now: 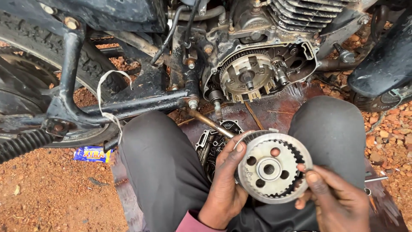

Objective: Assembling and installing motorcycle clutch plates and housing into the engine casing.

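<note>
Now left hand [225,187], right hand [337,197] both grip round toothed metal clutch hub [274,167], greasy, holed, splined centre.

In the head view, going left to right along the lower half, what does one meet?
Blue wrapper on the red gravel → left hand → round toothed clutch hub held between both hands → right hand → metal pin lying at the right edge.
</note>
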